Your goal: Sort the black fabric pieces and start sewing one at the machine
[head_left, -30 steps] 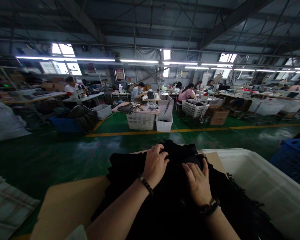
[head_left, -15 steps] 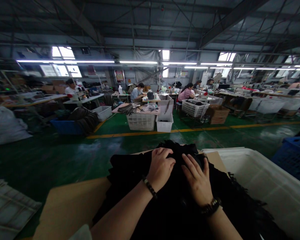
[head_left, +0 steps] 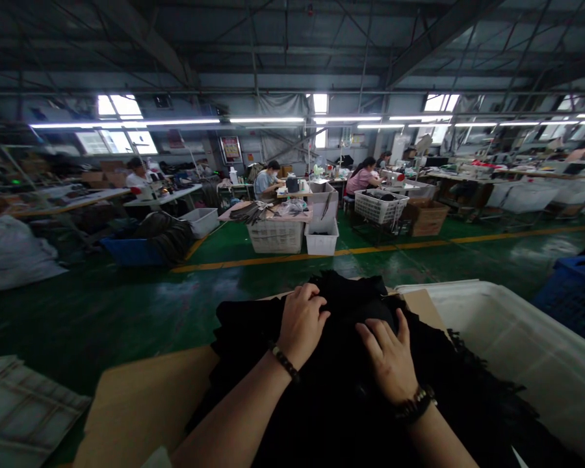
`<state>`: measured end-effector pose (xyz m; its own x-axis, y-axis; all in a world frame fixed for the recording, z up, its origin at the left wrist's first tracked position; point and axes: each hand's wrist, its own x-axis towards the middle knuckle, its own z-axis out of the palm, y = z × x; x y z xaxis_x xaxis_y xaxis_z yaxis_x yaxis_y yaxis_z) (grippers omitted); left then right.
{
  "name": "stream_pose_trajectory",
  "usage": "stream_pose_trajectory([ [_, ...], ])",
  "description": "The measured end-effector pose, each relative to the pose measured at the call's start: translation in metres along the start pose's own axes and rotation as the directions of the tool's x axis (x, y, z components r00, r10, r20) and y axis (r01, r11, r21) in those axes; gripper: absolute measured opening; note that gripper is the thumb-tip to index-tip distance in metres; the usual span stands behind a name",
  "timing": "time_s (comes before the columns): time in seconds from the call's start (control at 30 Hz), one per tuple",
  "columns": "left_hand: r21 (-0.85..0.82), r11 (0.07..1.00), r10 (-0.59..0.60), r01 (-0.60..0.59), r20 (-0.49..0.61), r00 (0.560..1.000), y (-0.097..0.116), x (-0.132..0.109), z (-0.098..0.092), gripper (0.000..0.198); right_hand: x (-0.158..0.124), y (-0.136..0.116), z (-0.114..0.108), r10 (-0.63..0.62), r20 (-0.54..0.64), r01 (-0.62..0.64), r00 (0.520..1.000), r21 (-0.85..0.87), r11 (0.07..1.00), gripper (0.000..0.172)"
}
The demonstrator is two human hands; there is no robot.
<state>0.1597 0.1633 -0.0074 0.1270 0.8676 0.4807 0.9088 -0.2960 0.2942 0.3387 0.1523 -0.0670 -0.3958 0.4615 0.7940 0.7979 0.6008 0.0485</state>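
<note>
- From my remote view, I find the cloth (head_left: 341, 416), a dark layered pile, lying on top of the cardboard (head_left: 146, 396), the landmark for this report.
- I record the left hand (head_left: 302, 325) on the cloth above the cardboard, its fingers bent and close together, thumb apart. I cannot tell whether they pinch any fabric.
- I record the right hand (head_left: 390, 357) palm down on the cloth above the cardboard, fingers partly spread.
- I note a beaded bracelet on each wrist.
- To the right of the cardboard I see a white bin (head_left: 511, 338), with a blue basket (head_left: 575, 292) farther right.
- Left of the cardboard: a pale crate (head_left: 24, 409).
- Well beyond the cardboard: a seated person in pink (head_left: 363, 177).
</note>
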Motion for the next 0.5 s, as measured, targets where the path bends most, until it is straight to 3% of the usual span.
stream_pose_trajectory([
  [0.13, -0.021, 0.997, -0.079, 0.079, -0.012, 0.997, 0.006, 0.004, 0.005, 0.016, 0.004, -0.001, 0.0, 0.015, 0.04, -0.014, 0.999, -0.027, 1.0, 0.035],
  [0.23, -0.042, 0.997, -0.065, 0.064, -0.02, 0.998, 0.01, 0.006, 0.007, 0.013, 0.005, -0.002, 0.002, 0.058, 0.016, -0.058, 0.998, -0.03, 0.998, 0.034],
  [0.4, -0.061, 0.996, 0.064, -0.067, -0.052, 0.997, 0.013, 0.002, 0.006, 0.013, 0.009, -0.006, 0.001, 0.071, -0.026, -0.071, 0.997, 0.008, 0.997, 0.034],
  [0.5, -0.101, 0.968, 0.235, -0.231, 0.032, 0.971, 0.015, -0.004, 0.004, 0.015, 0.011, -0.004, 0.001, 0.024, -0.009, -0.024, 1.0, 0.036, 0.999, 0.034],
])
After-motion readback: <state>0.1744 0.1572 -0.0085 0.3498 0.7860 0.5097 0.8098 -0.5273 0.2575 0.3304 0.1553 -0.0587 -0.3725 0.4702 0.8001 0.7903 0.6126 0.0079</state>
